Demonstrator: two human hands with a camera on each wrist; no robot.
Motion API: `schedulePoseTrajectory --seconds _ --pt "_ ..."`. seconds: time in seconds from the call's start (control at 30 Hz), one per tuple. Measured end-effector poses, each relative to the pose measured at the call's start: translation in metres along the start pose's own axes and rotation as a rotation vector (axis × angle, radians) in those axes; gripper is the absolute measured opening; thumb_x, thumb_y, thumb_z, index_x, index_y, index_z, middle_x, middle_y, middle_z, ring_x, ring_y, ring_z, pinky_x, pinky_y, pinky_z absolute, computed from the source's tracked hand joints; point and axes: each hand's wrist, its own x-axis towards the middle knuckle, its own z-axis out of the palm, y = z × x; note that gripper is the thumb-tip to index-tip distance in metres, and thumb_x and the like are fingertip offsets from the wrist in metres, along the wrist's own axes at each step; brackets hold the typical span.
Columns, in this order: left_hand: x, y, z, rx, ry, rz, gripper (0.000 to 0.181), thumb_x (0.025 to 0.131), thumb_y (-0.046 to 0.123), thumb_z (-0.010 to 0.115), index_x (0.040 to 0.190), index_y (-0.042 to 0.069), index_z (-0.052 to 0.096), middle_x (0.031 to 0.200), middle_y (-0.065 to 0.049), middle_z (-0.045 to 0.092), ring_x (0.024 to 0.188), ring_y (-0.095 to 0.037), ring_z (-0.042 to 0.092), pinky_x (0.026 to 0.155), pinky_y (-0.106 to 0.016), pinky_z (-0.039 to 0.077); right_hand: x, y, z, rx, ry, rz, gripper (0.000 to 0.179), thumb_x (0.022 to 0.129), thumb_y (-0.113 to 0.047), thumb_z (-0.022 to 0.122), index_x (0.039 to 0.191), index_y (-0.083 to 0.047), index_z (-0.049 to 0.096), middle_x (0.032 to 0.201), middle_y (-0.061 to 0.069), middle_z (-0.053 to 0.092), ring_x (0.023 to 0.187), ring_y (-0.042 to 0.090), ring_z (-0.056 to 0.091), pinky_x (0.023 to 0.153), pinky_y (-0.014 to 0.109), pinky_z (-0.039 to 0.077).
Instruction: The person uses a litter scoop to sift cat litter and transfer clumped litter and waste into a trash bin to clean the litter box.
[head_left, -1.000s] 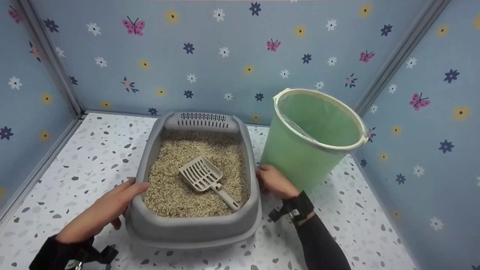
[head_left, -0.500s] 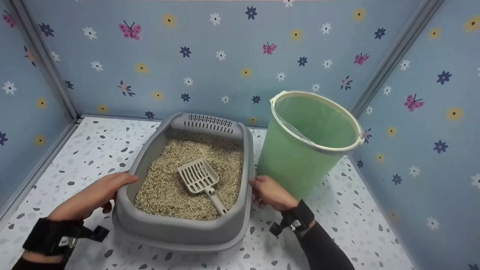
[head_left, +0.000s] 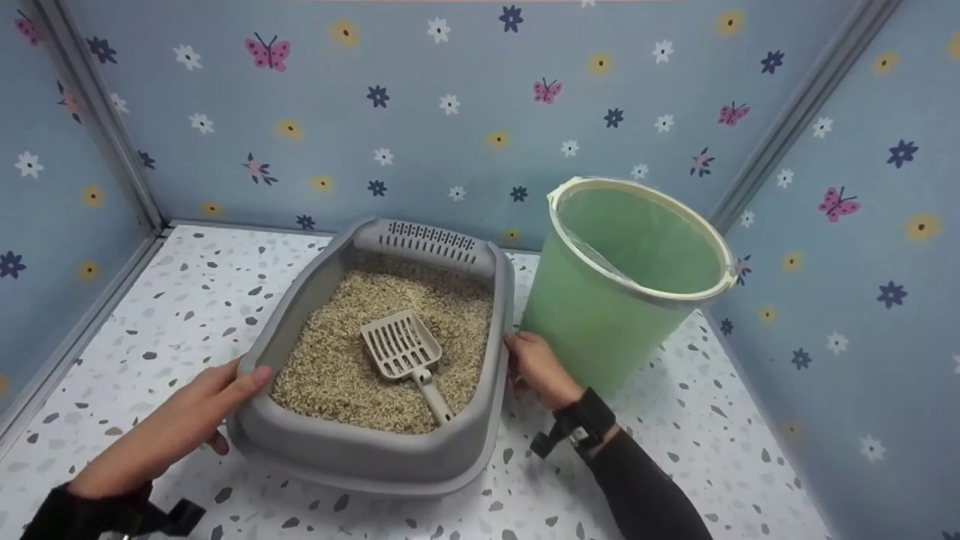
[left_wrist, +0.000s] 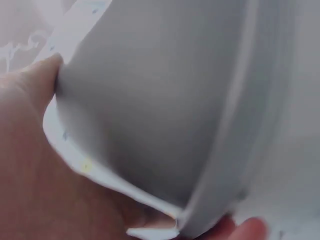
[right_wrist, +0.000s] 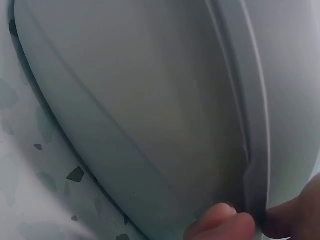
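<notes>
A grey litter box point(head_left: 360, 459) filled with tan litter granules point(head_left: 322, 382) stands on the speckled surface, turned at a slight angle. On the litter lies a beige slotted litter scoop point(head_left: 403, 343), its handle towards the box's near right corner. My left hand point(head_left: 184, 420) grips the box's left side. In the left wrist view the thumb point(left_wrist: 49, 75) presses the upper rim while fingertips point(left_wrist: 252, 231) curl at the lower flange. At the box's right side my right hand point(head_left: 541, 367) pinches the flange between thumb point(right_wrist: 290, 217) and fingertips point(right_wrist: 225, 225).
A light green bin point(head_left: 592, 330) with a cream rim and a clear liner stands close to the box's right side, just beyond my right hand. Blue panels with flowers and butterflies point(head_left: 442, 112) enclose the back and both sides of the white speckled surface point(head_left: 202, 292).
The litter box has turned, its near end swinging left and its far end shifting right. Both hands keep touching its sides, and the left hand has moved left with it.
</notes>
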Motion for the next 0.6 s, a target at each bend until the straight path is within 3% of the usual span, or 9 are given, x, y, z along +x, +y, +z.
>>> schedulePoseTrajectory --seconds 0.1,0.27,0.47,0.6 --pt "0.002 0.001 0.007 -0.023 0.060 -0.003 0.069 0.120 0.048 0.044 0.161 -0.007 0.043 0.123 -0.018 0.062 0.089 -0.023 0.057 0.057 -0.039 0.057 0.000 -0.001 0.000 -0.005 0.009 0.000 0.036 0.120 -0.031 0.044 0.094 -0.009 0.057 0.071 0.002 0.055 0.054 0.014 0.053 0.043 0.029 0.047" --pt "0.007 -0.003 0.005 -0.013 0.121 -0.017 0.068 0.119 0.050 0.048 0.159 -0.005 0.047 0.101 -0.011 0.058 0.068 -0.018 0.052 0.053 -0.033 0.051 -0.003 -0.001 0.003 -0.053 -0.006 -0.013 0.039 0.122 -0.032 0.042 0.093 -0.011 0.058 0.073 0.001 0.056 0.058 0.013 0.052 0.046 0.027 0.045" --pt "0.016 -0.020 -0.009 0.006 0.176 0.022 0.051 0.120 0.050 0.045 0.123 0.000 0.058 0.075 -0.004 0.049 0.054 -0.018 0.049 0.055 -0.034 0.047 -0.014 0.002 0.012 -0.026 -0.002 -0.011 0.039 0.121 -0.032 0.044 0.091 -0.010 0.056 0.073 0.003 0.059 0.057 0.014 0.054 0.044 0.024 0.041" --pt "0.025 -0.031 -0.022 0.024 0.201 0.080 0.046 0.121 0.044 0.043 0.115 0.002 0.060 0.065 -0.004 0.050 0.052 -0.025 0.052 0.058 -0.036 0.046 -0.023 0.007 0.022 -0.021 0.016 -0.031 0.038 0.121 -0.032 0.045 0.095 -0.007 0.058 0.072 0.003 0.060 0.056 0.014 0.056 0.045 0.026 0.044"
